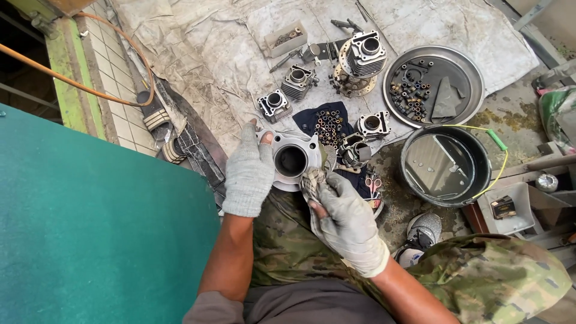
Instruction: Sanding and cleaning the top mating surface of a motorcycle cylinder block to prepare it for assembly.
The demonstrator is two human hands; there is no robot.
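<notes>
Camouflage trousers (480, 276) fill the bottom of the view w/ the person's forearms, cut off by the lower edge. Left hand (249, 174), in a grey knit glove, grips the left side of an engine cylinder (292, 159), thumb up at its top rim, fingers wrapped round behind & hidden. Right hand (348, 222), also gloved, is closed on a dirty rag (312, 180) pressed vs. the cylinder's lower right edge. Cylinder is held above the lap, bore facing up toward the camera, so its long axis runs roughly along the line of sight; its fins & far end can't be seen. Ground is rough concrete covered w/ a stained grey cloth (228, 54). On it lie more finned cylinders (298, 81), the largest (363, 54) standing on a flat disc, plus a dark cloth (327, 120) w/ a cluster of small tube-like parts, too small to identify. Round metal tray (462, 66) at right holds small dark parts; just below it a black bucket (445, 165) w/ a yellow-green handle holds murky liquid. Green surface (90, 228) fills the left, its extent cut off. Tiled ledge (114, 90) & orange hose (90, 90) run at upper left.
</notes>
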